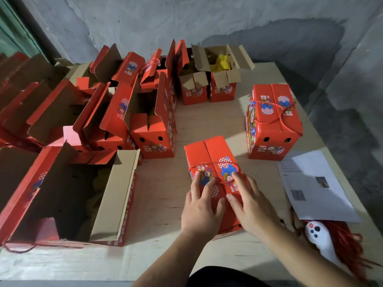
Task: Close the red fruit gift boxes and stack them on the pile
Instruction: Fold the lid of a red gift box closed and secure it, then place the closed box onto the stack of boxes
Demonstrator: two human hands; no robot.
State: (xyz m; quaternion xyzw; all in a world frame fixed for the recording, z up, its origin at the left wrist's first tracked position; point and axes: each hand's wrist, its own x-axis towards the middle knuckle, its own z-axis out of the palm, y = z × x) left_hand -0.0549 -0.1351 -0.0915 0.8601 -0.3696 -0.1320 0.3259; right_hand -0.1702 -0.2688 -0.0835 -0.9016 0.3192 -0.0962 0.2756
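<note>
A red fruit gift box [209, 154] stands in front of me on the table with its top flaps folded down and a red cord across them. My left hand [202, 208] lies flat on the left flap, fingers straight. My right hand [248, 204] presses on the right flap, fingers spread. A second closed red box [273, 121] with a tied cord handle stands further back on the right. Several open red boxes [153, 125] crowd the left and back of the table, flaps up.
A large open box [116, 195] sits at the near left, dark inside. At the back an open box [222, 79] shows yellow fruit netting. Paper sheets [315, 187] and a white object with red cords [323, 239] lie at the right. A grey wall stands behind the wooden table [161, 183].
</note>
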